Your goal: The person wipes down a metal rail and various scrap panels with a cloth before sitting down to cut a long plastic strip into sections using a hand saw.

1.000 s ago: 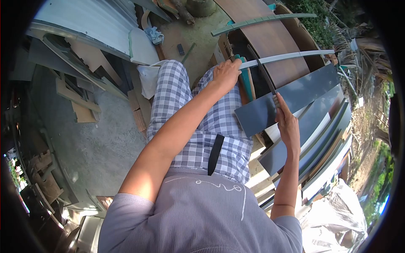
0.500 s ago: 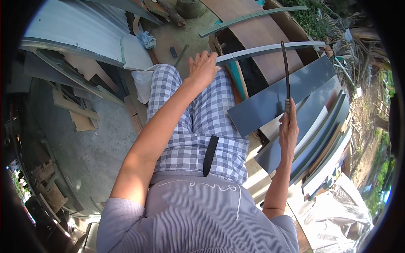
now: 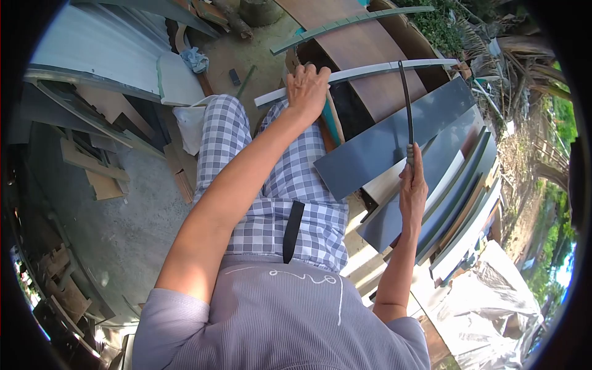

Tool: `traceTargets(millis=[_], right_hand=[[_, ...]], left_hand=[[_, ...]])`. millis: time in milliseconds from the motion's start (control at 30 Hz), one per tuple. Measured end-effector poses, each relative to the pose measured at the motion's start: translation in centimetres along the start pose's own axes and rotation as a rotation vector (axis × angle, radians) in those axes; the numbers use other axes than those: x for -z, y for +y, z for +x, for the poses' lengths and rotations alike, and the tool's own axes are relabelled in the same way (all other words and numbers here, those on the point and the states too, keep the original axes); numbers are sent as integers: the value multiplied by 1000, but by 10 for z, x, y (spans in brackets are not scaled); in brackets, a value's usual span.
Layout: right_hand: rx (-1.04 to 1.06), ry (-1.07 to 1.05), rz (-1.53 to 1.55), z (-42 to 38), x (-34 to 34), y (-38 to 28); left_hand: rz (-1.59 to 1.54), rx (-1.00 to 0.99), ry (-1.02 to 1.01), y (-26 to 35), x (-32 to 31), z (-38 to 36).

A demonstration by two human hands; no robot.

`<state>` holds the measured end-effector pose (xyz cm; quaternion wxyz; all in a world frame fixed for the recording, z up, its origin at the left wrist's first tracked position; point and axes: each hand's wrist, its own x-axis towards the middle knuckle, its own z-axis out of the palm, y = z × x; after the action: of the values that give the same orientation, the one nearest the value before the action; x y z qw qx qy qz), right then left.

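My left hand (image 3: 307,92) is closed over a long, narrow white strip (image 3: 364,72), gripping it near its left end. That end juts out past my fingers above my knee. The strip runs across to the upper right, over the brown board. Upright in my right hand (image 3: 414,188) is a long, thin dark knife (image 3: 406,105), held by its wrapped handle with a finger stretched along it. The knife's tip overlaps the strip toward its far end. Below the strip, a dark grey board (image 3: 394,139) lies beside the blade.
Several stacked boards and strips (image 3: 456,191) lie on the right. A greenish strip (image 3: 351,28) rests across the brown board (image 3: 364,49) at the top. Offcuts (image 3: 98,166) and a crumpled blue cloth (image 3: 195,60) are on the left. Silvery sheeting (image 3: 481,302) covers the lower right.
My left hand has shifted right along the strip, so its left end now shows beyond my fingers. The strip is turned to show more white. The whole view has shifted slightly.
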<state>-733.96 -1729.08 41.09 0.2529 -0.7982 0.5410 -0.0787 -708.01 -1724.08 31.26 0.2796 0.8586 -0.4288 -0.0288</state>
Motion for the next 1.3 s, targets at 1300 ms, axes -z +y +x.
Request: traceTargets(millis=[1300], right_hand=[[15, -184, -197, 47, 12, -22]], left_hand=[[173, -15, 174, 63, -69, 36]])
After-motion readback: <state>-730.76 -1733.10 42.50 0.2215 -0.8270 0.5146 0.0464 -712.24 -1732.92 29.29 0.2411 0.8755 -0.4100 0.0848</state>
